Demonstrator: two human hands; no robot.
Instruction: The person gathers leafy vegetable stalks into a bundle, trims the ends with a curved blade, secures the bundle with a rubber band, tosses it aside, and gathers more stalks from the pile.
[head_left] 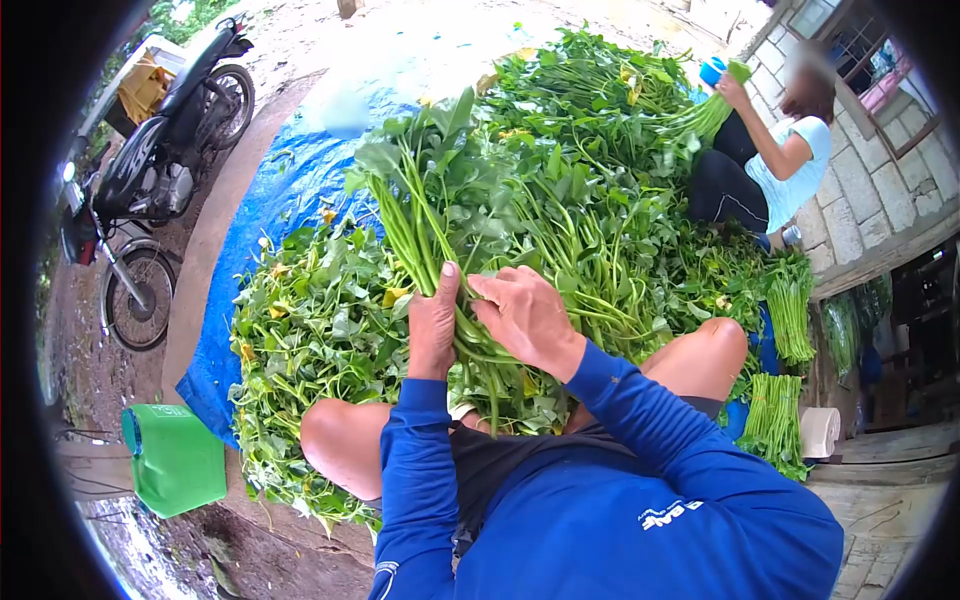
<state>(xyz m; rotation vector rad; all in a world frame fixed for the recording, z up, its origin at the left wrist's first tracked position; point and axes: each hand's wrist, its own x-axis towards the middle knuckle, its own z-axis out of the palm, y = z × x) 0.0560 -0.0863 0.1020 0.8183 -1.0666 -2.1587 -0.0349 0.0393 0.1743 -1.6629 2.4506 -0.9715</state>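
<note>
My left hand (433, 325) is closed around the stems of a bunch of water spinach (408, 215), its leafy tops pointing up and away from me. Just right of it, my right hand (525, 312) has its fingers curled in close to the stems, and whatever they pinch is hidden. Loose stems (490, 385) hang below both hands, between my knees. A large heap of loose greens (320, 330) surrounds my legs, with long stalks (590, 250) lying in front of me.
The heap lies on a blue tarp (265, 205). A person (800, 150) sits at the right, holding greens. Tied bundles (775, 415) lie by my right knee. A green plastic container (180, 460) stands at left, a motorcycle (150, 180) beyond. A block wall (860, 200) borders the right.
</note>
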